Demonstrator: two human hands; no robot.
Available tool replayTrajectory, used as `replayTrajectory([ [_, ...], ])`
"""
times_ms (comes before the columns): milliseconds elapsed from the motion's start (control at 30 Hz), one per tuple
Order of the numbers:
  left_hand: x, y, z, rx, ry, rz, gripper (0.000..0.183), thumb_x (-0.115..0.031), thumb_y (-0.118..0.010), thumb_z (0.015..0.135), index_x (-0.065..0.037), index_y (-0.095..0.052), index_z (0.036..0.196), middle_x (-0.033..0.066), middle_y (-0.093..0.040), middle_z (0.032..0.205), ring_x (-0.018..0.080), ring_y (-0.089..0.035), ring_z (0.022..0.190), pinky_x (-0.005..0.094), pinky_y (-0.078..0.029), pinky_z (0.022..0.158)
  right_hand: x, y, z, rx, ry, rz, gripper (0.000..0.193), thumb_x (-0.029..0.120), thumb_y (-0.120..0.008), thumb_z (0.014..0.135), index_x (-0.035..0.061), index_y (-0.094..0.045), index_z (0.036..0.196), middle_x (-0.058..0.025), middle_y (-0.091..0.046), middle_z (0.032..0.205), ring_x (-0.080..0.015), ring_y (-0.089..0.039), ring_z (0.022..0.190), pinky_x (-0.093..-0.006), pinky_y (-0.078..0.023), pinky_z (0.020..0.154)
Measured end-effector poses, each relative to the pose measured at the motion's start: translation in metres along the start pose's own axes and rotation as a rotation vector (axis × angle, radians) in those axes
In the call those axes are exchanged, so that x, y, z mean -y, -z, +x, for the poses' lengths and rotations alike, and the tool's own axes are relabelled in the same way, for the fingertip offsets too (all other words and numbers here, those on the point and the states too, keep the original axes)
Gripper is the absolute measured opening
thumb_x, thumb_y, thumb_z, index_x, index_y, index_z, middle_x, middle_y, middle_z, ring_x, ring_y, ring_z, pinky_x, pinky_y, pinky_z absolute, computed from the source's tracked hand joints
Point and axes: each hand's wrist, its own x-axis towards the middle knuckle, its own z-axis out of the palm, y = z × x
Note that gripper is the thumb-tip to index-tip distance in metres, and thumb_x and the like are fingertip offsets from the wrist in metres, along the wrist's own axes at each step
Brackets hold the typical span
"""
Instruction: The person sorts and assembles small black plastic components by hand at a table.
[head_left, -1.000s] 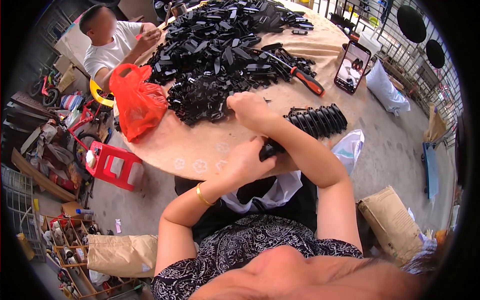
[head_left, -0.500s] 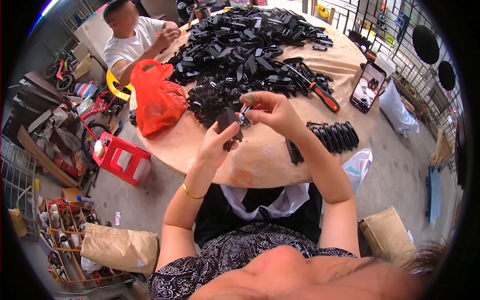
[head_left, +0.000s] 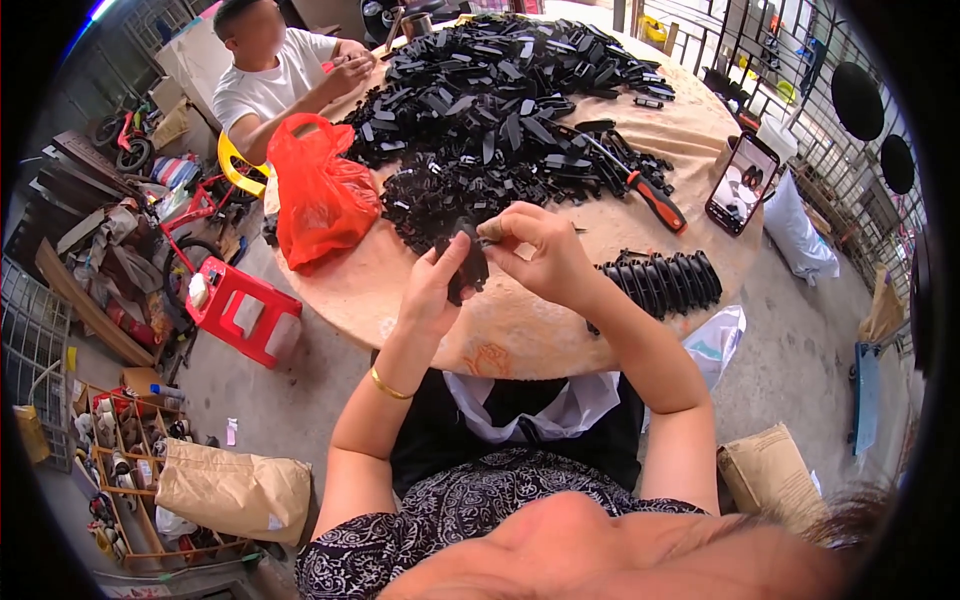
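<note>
My left hand (head_left: 437, 287) grips a flat black plastic part (head_left: 468, 268), thumb across its face, above the near side of the table. Against the part's upper right edge is my right hand (head_left: 540, 247), its thumb and fingertips pinched together; whatever lies in the pinch is too small to name. Just beyond both hands spreads a heap of small black pieces (head_left: 425, 200), which runs into a larger pile of long black plastic parts (head_left: 500, 90). Beside my right forearm a row of similar black parts (head_left: 665, 285) stands lined up.
An orange-and-black screwdriver (head_left: 657, 203) lies right of the pile, near a propped phone (head_left: 743, 185). At the table's left edge sits a red plastic bag (head_left: 322, 195). Across the table a person (head_left: 275, 75) in a white shirt works with both hands. A red stool (head_left: 240, 310) stands left.
My right hand has come in against the black part, and the small shiny piece in its fingertips no longer shows. The left hand still holds the part. The view has shifted slightly.
</note>
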Motion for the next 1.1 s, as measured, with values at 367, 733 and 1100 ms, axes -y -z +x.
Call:
replayTrajectory([
  [367,0.009,-0.009,-0.002,-0.059,-0.203,0.235,0.029,-0.028,-0.052,0.087,-0.002,-0.054,0.100,-0.0021,-0.051,0.066,0.0037,-0.044,0.050,0.0168,-0.033,0.041,0.007,-0.005,-0.004,0.011,0.185,-0.271,0.023,0.002,-0.059,0.068,0.0056,-0.056,0.090,-0.0086,-0.052,0.071,-0.0252,-0.055,0.063,-0.0339,-0.045,0.056],
  [733,0.000,0.000,0.000,-0.006,-0.003,0.051,0.026,-0.024,-0.054,0.087,0.000,-0.054,0.095,0.0008,-0.052,0.065,0.0046,-0.042,0.045,0.0179,-0.032,0.037,0.005,-0.001,-0.003,0.109,-0.103,0.063,0.032,-0.001,-0.066,0.069,0.0015,-0.057,0.100,-0.0086,-0.062,0.082,-0.0124,-0.060,0.070,-0.0236,-0.049,0.064],
  [1100,0.000,-0.012,-0.002,-0.180,-0.281,0.531,0.027,-0.025,-0.055,0.086,0.000,-0.053,0.096,0.0000,-0.054,0.063,0.0043,-0.046,0.046,0.0172,-0.035,0.038,0.004,-0.007,-0.009,0.126,0.151,-0.424,0.012,0.007,-0.059,0.074,0.0012,-0.054,0.082,-0.0108,-0.054,0.069,-0.0268,-0.056,0.062,-0.0347,-0.045,0.053],
])
